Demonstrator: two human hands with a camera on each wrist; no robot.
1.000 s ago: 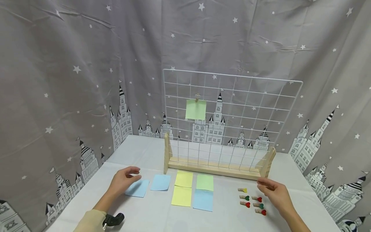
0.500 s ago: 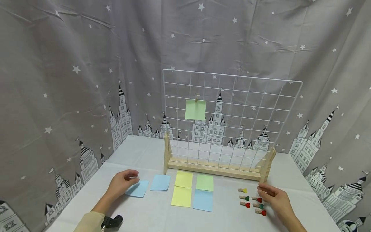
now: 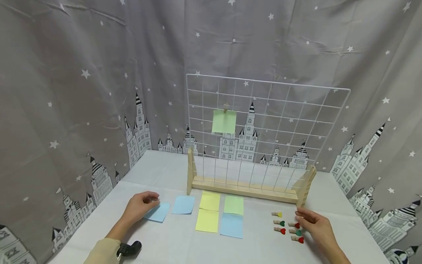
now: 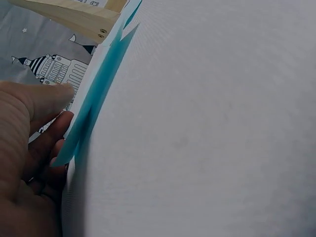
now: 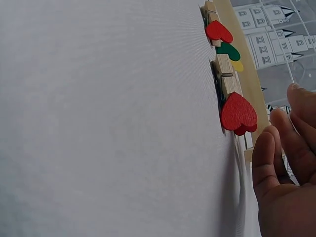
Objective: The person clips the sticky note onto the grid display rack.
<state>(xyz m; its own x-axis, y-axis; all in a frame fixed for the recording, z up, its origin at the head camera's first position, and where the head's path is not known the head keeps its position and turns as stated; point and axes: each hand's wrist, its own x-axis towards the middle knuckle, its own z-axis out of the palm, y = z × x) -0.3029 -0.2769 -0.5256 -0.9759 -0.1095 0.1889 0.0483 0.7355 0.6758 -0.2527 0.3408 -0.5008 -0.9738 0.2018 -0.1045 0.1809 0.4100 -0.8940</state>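
My left hand (image 3: 140,208) is at the left edge of a light blue sticky note (image 3: 158,212), its fingers loosely bent. In the left wrist view the thumb stands apart from that note (image 4: 94,106); whether other fingertips touch its raised corner I cannot tell. My right hand (image 3: 316,225) hovers beside several small wooden clothespins with heart ends, nearest a red-heart clothespin (image 3: 294,225). Nothing is between its fingers in the right wrist view, where a red-heart clothespin (image 5: 238,112) lies close by. A green note (image 3: 224,121) hangs from a clothespin (image 3: 226,107) on the white wire grid (image 3: 280,110).
The grid stands in a wooden base (image 3: 244,189) on the white table (image 3: 161,245). Before it lie another blue note (image 3: 183,204), two yellow notes (image 3: 207,220), a green note (image 3: 234,205) and a blue one (image 3: 232,225). A grey curtain (image 3: 82,91) hangs behind.
My right hand has moved slightly down toward the clothespins. The left hand has barely moved. The head view has tilted a little, and the notes and clothespins lie as before.
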